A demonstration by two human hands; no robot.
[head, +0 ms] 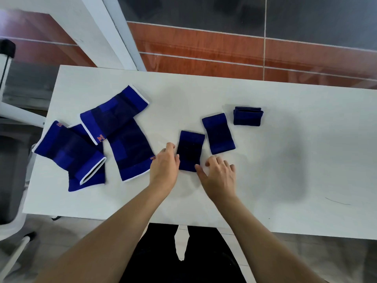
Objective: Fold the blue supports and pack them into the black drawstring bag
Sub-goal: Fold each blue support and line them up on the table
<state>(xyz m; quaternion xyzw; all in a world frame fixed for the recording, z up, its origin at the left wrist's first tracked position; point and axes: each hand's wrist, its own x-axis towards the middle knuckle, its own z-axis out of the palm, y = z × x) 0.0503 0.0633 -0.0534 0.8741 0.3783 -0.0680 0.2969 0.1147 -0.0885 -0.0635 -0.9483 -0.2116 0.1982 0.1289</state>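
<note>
A small dark-blue support (190, 152) lies flat on the white table (285, 160) between my hands. My left hand (165, 166) touches its left edge with loosely bent fingers. My right hand (219, 176) rests on the table at its near right corner, thumb against the fabric, fingers relaxed. A second small support (218, 133) lies flat just to the right. Further right sits a support folded into a compact block (247, 116). Larger blue supports with white trim lie overlapping at the left (114, 115), (132, 152), (69, 152). No black drawstring bag is in view.
A grey office chair (12, 180) stands off the table's left edge, close to the leftmost support. Tiled floor and a white frame (114, 33) lie beyond the far edge. My legs in dark trousers (183, 252) are at the near edge.
</note>
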